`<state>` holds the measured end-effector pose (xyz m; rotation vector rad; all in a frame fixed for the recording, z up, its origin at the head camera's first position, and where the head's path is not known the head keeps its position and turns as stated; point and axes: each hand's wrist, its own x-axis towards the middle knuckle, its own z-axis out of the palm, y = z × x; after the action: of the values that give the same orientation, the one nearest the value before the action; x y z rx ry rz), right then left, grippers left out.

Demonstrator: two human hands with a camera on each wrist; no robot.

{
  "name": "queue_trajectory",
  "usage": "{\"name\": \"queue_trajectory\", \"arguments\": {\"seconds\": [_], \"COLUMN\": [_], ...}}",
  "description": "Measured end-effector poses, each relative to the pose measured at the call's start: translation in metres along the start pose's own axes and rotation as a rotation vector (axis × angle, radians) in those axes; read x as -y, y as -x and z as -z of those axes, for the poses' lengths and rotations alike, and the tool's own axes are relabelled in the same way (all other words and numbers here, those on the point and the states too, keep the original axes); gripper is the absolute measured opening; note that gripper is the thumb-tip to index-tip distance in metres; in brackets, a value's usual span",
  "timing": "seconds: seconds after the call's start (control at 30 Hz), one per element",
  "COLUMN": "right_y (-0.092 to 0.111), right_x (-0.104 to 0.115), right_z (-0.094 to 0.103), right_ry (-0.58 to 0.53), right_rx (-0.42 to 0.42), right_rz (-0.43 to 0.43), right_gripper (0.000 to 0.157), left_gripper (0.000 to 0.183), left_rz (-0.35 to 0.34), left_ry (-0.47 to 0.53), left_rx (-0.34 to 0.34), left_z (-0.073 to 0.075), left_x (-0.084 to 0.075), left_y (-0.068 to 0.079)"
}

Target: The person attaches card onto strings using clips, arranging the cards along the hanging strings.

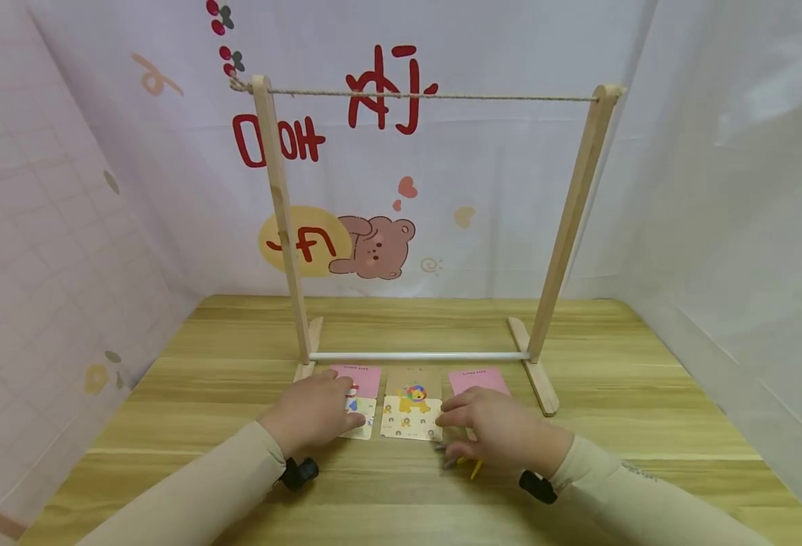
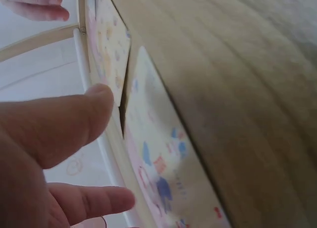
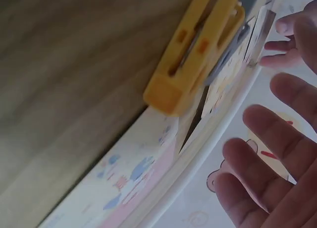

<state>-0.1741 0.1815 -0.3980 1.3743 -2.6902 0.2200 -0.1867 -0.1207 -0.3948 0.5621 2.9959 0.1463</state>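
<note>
Three picture cards lie in a row on the wooden table [image 1: 612, 394], in front of a wooden rack. My left hand [image 1: 339, 409] lies over the left card [image 1: 363, 381], fingers relaxed; the left wrist view shows the hand [image 2: 111, 148] just above this card [image 2: 158, 163]. The middle card [image 1: 412, 413] shows a lion and is uncovered. My right hand [image 1: 458, 428] covers most of the right card [image 1: 477, 379] and a yellow clip [image 1: 474, 469]. In the right wrist view its fingers [image 3: 267, 153] are spread, holding nothing, above the yellow clip [image 3: 198, 44].
The rack has two wooden posts [image 1: 278, 197], a rope [image 1: 435, 95] strung across the top and a white bar [image 1: 418, 356] low between its feet. A printed cloth backdrop with a bear [image 1: 374, 246] hangs behind and on both sides.
</note>
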Motion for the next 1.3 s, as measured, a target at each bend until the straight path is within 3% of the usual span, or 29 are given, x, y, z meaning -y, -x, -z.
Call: {"name": "queue_trajectory", "arguments": {"seconds": [0.4,0.63,0.73,0.97,1.3], "right_y": [0.002,0.001,0.001,0.000,-0.002], "right_x": [0.003,0.005,0.006,0.008,0.015], "right_z": [-0.010,-0.011,-0.011,-0.010,-0.009], "right_ry": [0.045,0.050,0.053,0.063,0.055], "right_rx": [-0.034,-0.038,-0.033,0.016,0.055], "right_rz": [0.132,0.151,0.152,0.126,0.062], "right_gripper": [0.016,0.014,0.012,0.014,0.019], "left_gripper": [0.051,0.065,0.073,0.084,0.091], "left_rz": [0.034,0.091,0.127,0.222,0.240], "left_ry": [0.014,0.018,0.033,0.180,0.211], "left_rx": [0.006,-0.009,-0.006,0.039,0.005], "left_z": [-0.010,-0.010,-0.011,-0.012,-0.012], "left_x": [0.002,-0.001,-0.002,-0.003,0.000], "left_y": [-0.001,-0.004,-0.005,-0.011,-0.013]}}
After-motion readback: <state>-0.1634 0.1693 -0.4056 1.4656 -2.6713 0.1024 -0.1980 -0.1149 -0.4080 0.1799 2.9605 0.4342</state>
